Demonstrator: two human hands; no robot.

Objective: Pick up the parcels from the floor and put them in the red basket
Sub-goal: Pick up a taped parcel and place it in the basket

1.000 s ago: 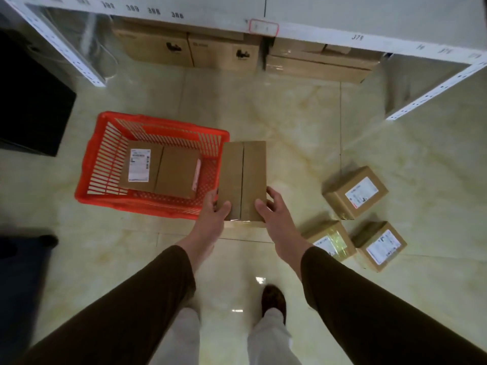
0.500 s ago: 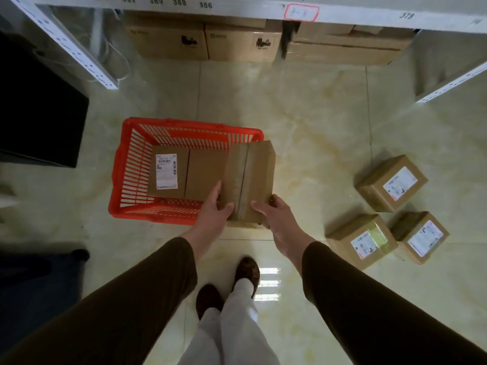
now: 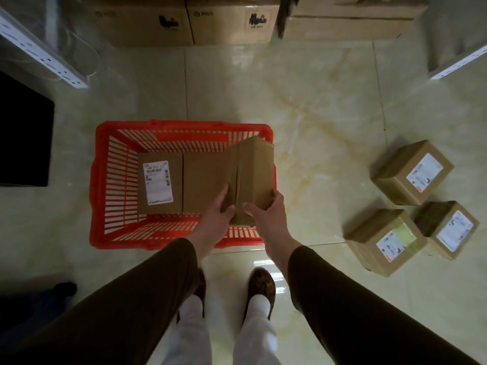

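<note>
I hold a brown cardboard parcel (image 3: 253, 175) over the right end of the red basket (image 3: 105, 185). My left hand (image 3: 217, 217) grips its near left corner and my right hand (image 3: 266, 214) grips its near right side. Inside the basket lie two parcels side by side: one with a white label (image 3: 158, 183) and a plain one (image 3: 203, 185), partly hidden by the held parcel. Three labelled parcels sit on the floor to the right: a far one (image 3: 412, 172), a near left one (image 3: 384, 241) and a near right one (image 3: 448, 230).
Large cardboard cartons (image 3: 184, 19) stand under a shelf at the back. White shelf rails run at the upper left (image 3: 44, 56) and upper right (image 3: 458, 63). A black block (image 3: 23, 133) sits at the left. My feet (image 3: 261, 288) stand on glossy tile just before the basket.
I have stepped toward the basket, and the held parcel has moved left from beside the basket's right rim to over its right end. Both hands keep their grip.
</note>
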